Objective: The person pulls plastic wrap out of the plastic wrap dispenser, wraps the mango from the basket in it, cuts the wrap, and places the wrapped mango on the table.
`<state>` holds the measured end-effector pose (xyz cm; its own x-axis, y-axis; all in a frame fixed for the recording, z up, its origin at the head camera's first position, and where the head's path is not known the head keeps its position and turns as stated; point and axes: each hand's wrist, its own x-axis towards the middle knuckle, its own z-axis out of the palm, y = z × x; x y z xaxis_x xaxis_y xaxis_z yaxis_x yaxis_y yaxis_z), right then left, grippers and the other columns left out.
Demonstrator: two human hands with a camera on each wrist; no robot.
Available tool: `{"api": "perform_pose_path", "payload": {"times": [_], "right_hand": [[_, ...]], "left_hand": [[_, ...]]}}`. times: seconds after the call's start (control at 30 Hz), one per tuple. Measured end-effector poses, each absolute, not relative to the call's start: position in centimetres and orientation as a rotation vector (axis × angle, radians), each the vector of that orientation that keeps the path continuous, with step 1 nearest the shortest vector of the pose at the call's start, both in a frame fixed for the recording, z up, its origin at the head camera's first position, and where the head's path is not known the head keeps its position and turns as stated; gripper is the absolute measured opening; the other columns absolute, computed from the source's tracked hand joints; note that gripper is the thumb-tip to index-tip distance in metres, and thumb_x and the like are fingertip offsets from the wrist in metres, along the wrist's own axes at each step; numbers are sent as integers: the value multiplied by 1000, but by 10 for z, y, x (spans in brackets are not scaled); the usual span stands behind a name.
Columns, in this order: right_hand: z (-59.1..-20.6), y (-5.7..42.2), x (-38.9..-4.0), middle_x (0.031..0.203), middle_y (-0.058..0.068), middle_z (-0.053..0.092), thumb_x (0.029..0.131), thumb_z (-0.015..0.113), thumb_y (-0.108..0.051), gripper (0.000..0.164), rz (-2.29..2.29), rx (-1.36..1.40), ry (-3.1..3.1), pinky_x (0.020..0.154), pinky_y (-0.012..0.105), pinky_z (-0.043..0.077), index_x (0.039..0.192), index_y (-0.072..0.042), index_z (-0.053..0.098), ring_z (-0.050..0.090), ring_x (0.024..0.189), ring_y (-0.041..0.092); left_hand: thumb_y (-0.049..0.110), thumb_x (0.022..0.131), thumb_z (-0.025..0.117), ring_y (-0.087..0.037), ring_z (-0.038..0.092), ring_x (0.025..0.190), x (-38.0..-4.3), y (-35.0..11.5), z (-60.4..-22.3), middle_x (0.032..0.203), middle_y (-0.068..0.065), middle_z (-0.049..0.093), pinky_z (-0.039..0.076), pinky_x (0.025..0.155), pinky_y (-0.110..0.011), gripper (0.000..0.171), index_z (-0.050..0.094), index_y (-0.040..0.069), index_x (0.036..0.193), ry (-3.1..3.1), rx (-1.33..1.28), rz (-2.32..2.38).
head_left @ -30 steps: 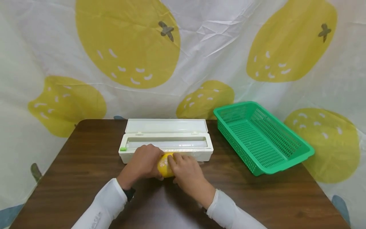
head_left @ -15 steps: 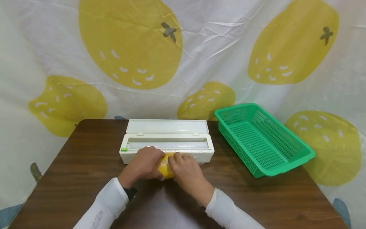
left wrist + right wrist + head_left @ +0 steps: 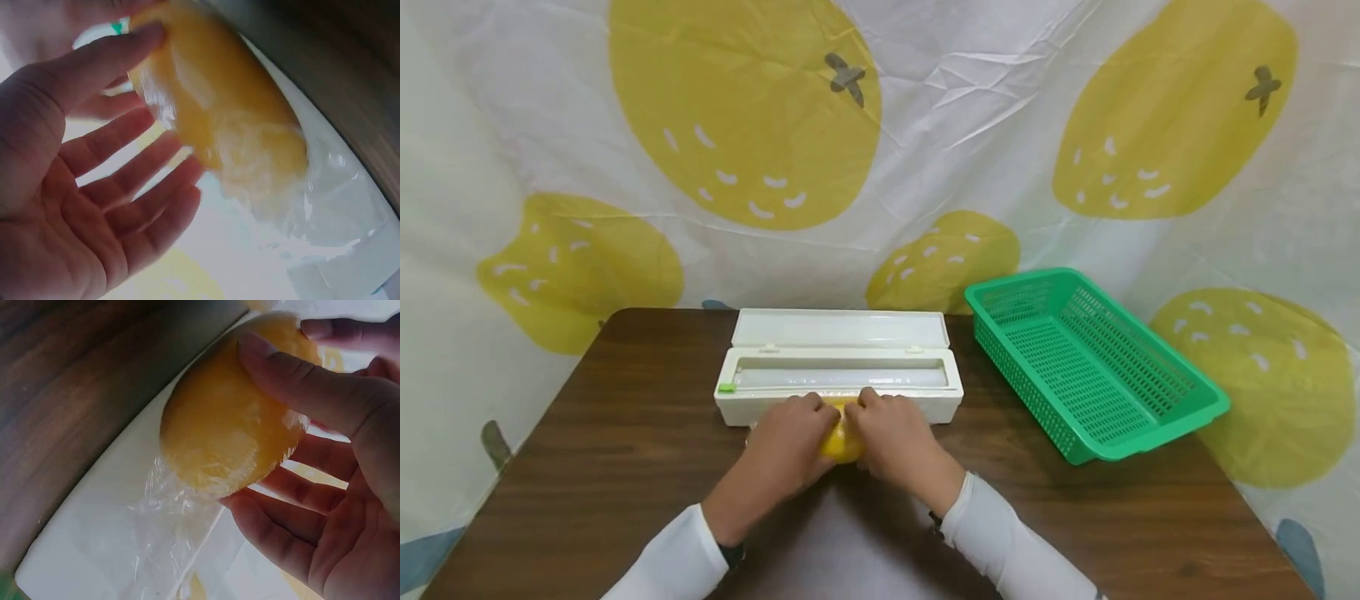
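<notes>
Between both hands is a smooth, oval yellow fruit (image 3: pixel 842 443), held just in front of the white cling film box (image 3: pixel 745 411). Clear cling film (image 3: pixel 169 515) covers its skin and trails off its end, in front of the box wall. My left hand (image 3: pixel 786 437) grips one side, thumb on the near face and fingers behind. From the other side my right hand (image 3: pixel 897 437) holds it likewise, thumb pressed on the film-covered skin. In the left wrist view the fruit (image 3: pixel 219 94) shows wrinkled film (image 3: pixel 337 187) hanging loose past its end.
The box's lid (image 3: pixel 842 329) stands open at the back, with the film roll (image 3: pixel 842 378) inside and a green slider (image 3: pixel 727 387) at the left. A green perforated basket (image 3: pixel 1195 408) is at the right of the brown table (image 3: pixel 625 467). A lemon-print cloth (image 3: pixel 955 167) hangs behind.
My left hand has turned, its wrist shifting slightly toward me and its knuckles now close to the right hand's over the fruit. The right hand's fingers have risen slightly. The fruit stays in place.
</notes>
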<state>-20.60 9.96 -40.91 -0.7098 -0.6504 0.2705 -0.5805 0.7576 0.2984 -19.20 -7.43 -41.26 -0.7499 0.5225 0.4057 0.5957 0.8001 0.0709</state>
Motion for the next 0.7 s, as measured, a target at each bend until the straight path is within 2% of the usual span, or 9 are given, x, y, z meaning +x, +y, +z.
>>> {"api": "perform_pose_path", "payload": {"times": [0.1, 0.27, 0.33, 0.53, 0.7], "right_hand": [[-406, 100, -210, 86, 6, 62, 58, 92, -40, 55, -206, 958, -2668, 54, 37, 58, 98, -9, 71, 59, 60, 23], [-400, 100, -215, 82, 6, 63, 56, 94, -36, 47, -124, 997, -2755, 56, 38, 58, 90, -11, 72, 60, 62, 23], [-398, 100, -218, 80, 4, 64, 56, 94, -34, 44, -96, 1015, -2781, 57, 38, 57, 87, -12, 72, 60, 63, 22], [-396, 101, -223, 79, 2, 66, 57, 94, -30, 39, -45, 1057, -2841, 59, 37, 57, 85, -13, 73, 60, 67, 19], [-395, 100, -226, 77, 1, 67, 58, 93, -30, 37, -57, 1092, -2871, 62, 38, 56, 84, -13, 73, 59, 68, 18]], "left_hand": [[27, 60, 88, -32, 57, 74, -185, -69, -414, 84, -14, 62, 52, 62, -46, 47, 68, 0, 94, -2596, -834, -153], [30, 50, 94, -32, 58, 75, -177, -60, -420, 85, -15, 61, 53, 60, -44, 64, 66, -1, 97, -2575, -789, -17], [26, 48, 95, -31, 58, 72, -177, -57, -423, 81, -14, 61, 52, 57, -41, 61, 67, -1, 95, -2525, -772, 18], [8, 59, 85, -28, 57, 63, -179, -54, -429, 73, -12, 61, 52, 51, -38, 34, 68, -1, 87, -2435, -747, 56], [17, 53, 91, -29, 58, 62, -181, -56, -428, 73, -13, 62, 52, 51, -40, 45, 68, -1, 87, -2464, -771, -12]]}}
